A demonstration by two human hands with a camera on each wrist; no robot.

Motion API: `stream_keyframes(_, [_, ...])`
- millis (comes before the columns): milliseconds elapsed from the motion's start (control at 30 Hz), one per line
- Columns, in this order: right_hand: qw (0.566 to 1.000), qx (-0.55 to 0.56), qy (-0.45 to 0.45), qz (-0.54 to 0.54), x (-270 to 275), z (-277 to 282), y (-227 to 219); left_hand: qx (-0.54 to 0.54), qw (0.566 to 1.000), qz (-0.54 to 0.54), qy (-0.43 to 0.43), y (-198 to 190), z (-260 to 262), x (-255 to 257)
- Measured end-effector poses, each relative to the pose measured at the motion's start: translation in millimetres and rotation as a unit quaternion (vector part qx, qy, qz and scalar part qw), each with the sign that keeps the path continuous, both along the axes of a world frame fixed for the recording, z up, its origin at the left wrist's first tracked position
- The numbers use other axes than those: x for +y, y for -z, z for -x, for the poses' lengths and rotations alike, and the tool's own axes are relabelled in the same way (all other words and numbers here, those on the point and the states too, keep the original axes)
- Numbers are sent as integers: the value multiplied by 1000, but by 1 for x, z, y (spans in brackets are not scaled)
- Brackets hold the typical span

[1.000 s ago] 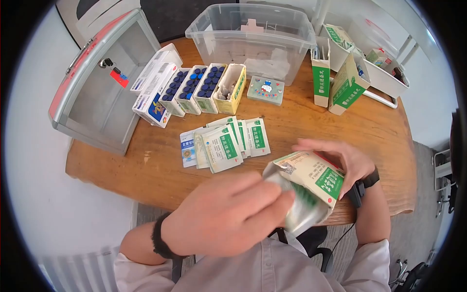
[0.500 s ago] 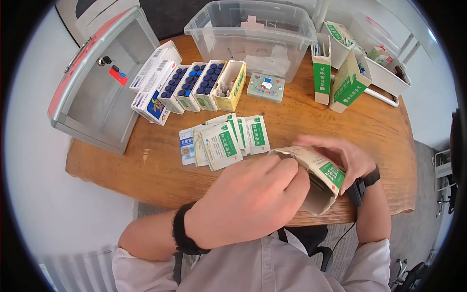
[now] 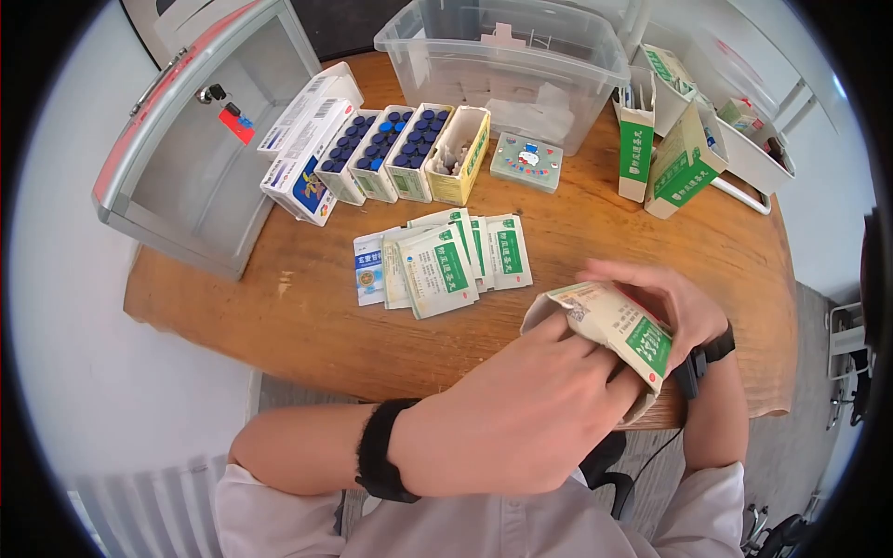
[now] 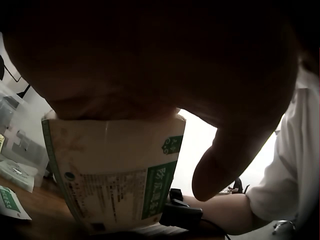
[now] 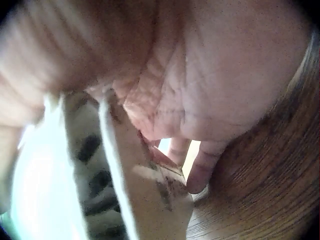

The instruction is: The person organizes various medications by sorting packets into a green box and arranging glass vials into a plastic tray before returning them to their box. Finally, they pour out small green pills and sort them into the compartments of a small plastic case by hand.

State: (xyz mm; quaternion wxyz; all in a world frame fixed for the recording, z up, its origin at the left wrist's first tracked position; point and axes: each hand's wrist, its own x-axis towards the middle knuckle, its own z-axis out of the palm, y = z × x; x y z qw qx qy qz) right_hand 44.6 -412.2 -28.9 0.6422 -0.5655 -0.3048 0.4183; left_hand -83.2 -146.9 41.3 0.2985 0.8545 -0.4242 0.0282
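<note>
- since half a second ago the left hand (image 3: 521, 409) has moved to the right, its fingers sinking further into the open mouth of the carton (image 3: 614, 324); the carton has stayed in nearly the same spot.
- left hand: fingers inside the carton up to the knuckles — their tips are hidden, so i cannot tell whether they grasp anything. in the left wrist view the thumb stands outside, apart from the cardboard.
- right hand (image 3: 684, 302): grasping the carton by its far end, thumb on one side and fingers on the other.
- the carton is tilted, mouth towards the left hand, at the near edge of the wooden table (image 3: 419, 358).
- writing on the carton: a green panel with white chinese characters, 防风通 readable in the left wrist view — the rest is too soft. a qr code sits near the mouth.
- fanned sachets (image 3: 439, 272) left of the carton carry the same 防风通 on green; a blue-and-white sachet (image 3: 369, 270) lies at their left end, its print too small to read.
- two upright cartons (image 3: 688, 167) at the right back have green panels with white characters.
- a flat case (image 3: 526, 162) shows a white cartoon cat.
</note>
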Motion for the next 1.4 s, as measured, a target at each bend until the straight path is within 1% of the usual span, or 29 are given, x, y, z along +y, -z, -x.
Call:
stream_keyframes(133, [1000, -20, -18, 3, -1, -3, 0, 6, 999, -28, 18, 6, 2, 18])
stream_keyframes(200, [1000, -20, -8, 2, -3, -2, 4, -30, 996, 87, 12, 6, 9, 44])
stream_keyframes(233, [1000, -17, -3, -2, -3, -2, 6, -59, 995, 81, -3, 5, 8, 67])
stream_keyframes(267, [1000, -22, -4, -6, -3, -2, 6, -90, 994, 56, -32, 6, 5, 90])
stream_keyframes(300, [1000, -28, -6, -7, -4, -2, 6, -107, 990, -21, -86, 3, -2, 101])
stream_keyframes(333, [1000, -27, -8, -5, -4, -2, 6, -123, 977, -96, -143, 0, -10, 108])
stream_keyframes(367, [1000, -19, -11, -8, -3, -2, 5, -122, 977, -93, -147, 6, -15, 113])
stream_keyframes(433, [1000, -13, -15, -9, -1, -3, 3, -128, 963, -189, -140, 29, -23, 123])
stream_keyframes(500, [1000, -8, -8, -11, -2, -2, 4, -118, 965, -189, -136, 39, -22, 129])
stream_keyframes(567, [1000, -11, -6, -13, -3, -2, 6, -108, 968, -190, -123, 40, -21, 133])
stream_keyframes(600, [1000, -14, -10, -15, -3, -2, 6, -98, 974, -156, -136, 37, -18, 135])
stream_keyframes(633, [1000, -15, -5, -12, -3, -2, 5, -89, 978, -119, -148, 33, -15, 135])
stream_keyframes(667, [1000, -6, -4, -14, -2, -1, 3, -91, 979, -114, -144, 26, -10, 133])
stream_keyframes(733, [1000, 1, -3, -14, -2, -2, 2, -108, 982, -23, -153, 5, 6, 127])
stream_keyframes(767, [1000, 2, -8, -19, -1, -3, 2, -167, 979, 27, -112, -1, 12, 120])
stream_keyframes(800, [1000, 4, -13, -23, 0, -3, 2, -219, 972, 29, -84, -20, 19, 109])
stream_keyframes(867, [1000, 11, -17, -20, 0, -2, 1, -264, 962, 52, -35, -32, 23, 93])
stream_keyframes(900, [999, 16, -19, -20, 1, -2, 0, -265, 962, 52, -36, -31, 21, 83])
stream_keyframes(967, [1000, 10, -18, -14, 0, -1, 2, -217, 974, 38, -52, -30, 15, 57])
stream_keyframes(1000, [1000, 4, -15, -7, -1, -1, 2, -219, 974, 38, -51, -26, 11, 48])
stream_keyframes(1067, [1000, 5, -14, -7, -1, -1, 0, -229, 970, 15, -81, -16, 4, 31])
stream_keyframes(1100, [1000, 11, -13, -7, -1, -1, 0, -207, 972, 9, -115, -18, 5, 25])
stream_keyframes(1133, [1000, 12, -13, -7, -1, -1, 1, -206, 972, 8, -115, -15, 2, 23])
stream_keyframes(1200, [1000, 10, -12, -20, 0, -2, 2, -149, 972, 34, -179, -7, -5, 20])
stream_keyframes(1233, [1000, 10, -13, -21, 0, -2, 2, -126, 970, 31, -204, -12, -4, 18])
stream_keyframes(1367, [1000, 12, -12, -14, 1, -1, -2, -105, 969, 15, -224, -13, -6, 14])
stream_keyframes(1400, [1000, 9, -11, -10, 1, -1, -3, -94, 973, 43, -206, -12, -9, 12])
